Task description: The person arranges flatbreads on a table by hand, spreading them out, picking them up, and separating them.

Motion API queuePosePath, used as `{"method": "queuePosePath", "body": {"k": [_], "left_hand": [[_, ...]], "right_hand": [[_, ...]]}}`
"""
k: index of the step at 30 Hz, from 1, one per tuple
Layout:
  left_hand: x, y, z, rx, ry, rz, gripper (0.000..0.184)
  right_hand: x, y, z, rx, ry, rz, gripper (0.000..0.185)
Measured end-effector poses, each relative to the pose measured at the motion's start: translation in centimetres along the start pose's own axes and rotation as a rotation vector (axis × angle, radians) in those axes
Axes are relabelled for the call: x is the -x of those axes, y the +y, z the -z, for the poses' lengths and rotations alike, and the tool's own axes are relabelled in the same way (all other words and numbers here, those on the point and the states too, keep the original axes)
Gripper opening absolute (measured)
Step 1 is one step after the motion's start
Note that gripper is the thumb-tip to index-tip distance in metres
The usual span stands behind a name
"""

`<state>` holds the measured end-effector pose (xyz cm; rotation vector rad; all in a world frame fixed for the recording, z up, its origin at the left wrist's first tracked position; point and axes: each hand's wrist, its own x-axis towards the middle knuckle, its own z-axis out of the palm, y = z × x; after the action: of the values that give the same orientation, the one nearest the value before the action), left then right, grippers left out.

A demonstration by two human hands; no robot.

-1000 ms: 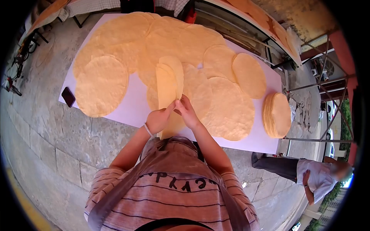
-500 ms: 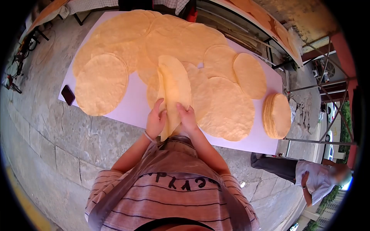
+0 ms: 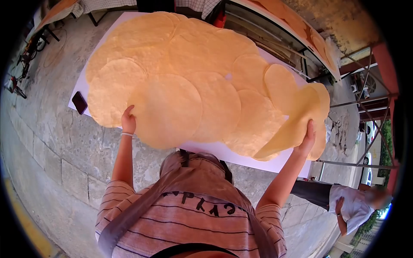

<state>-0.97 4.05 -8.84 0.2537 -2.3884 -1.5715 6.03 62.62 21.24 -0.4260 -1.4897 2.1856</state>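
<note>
My left hand (image 3: 129, 120) pinches the left edge of a thin, round, yellowish sheet (image 3: 165, 109) spread at the table's near side, overlapping other sheets. Over on the right, my right hand (image 3: 309, 135) grips another sheet (image 3: 297, 122), which is lifted and curved in front of the stack (image 3: 319, 148) at the table's right end. Most of that stack is hidden by the raised sheet. More round sheets (image 3: 189, 47) overlap across the white table top (image 3: 195, 147).
A dark phone (image 3: 79, 103) lies at the table's left corner. Racks with more sheets (image 3: 318, 43) stand behind at the right. A metal frame (image 3: 365, 107) and a person (image 3: 350, 204) in a light shirt are on the right. Bicycles (image 3: 19, 84) are at the far left.
My hands were together over folded, layered sheets at the middle. They have moved apart, left and right; one sheet now lies spread at the left and another is held over the right stack.
</note>
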Motion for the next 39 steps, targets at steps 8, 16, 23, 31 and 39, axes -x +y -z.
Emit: {"method": "queuePosePath", "body": {"k": [8, 16, 23, 31, 39], "left_hand": [[-0.8, 8.0, -4.2, 0.050, 0.043, -0.134, 0.036], [8.5, 8.5, -8.9, 1.059, -0.185, 0.759, 0.035], [11.5, 4.5, -10.0, 0.740, -0.295, 0.507, 0.020], [7.0, 4.9, -8.7, 0.632, 0.125, 0.432, 0.025], [9.2, 7.6, -7.0, 0.095, 0.125, 0.161, 0.045]], "right_hand": [[3.9, 14.6, -14.7, 0.530, -0.671, -0.147, 0.028], [4.8, 21.9, -12.8, 1.111, -1.032, -0.054, 0.030], [-2.1, 2.8, -18.6, 1.508, -0.333, 0.716, 0.020], [0.3, 10.9, -15.0, 1.617, -0.633, 0.707, 0.026], [7.1, 17.8, -4.6, 1.273, -1.017, -0.262, 0.035]]}}
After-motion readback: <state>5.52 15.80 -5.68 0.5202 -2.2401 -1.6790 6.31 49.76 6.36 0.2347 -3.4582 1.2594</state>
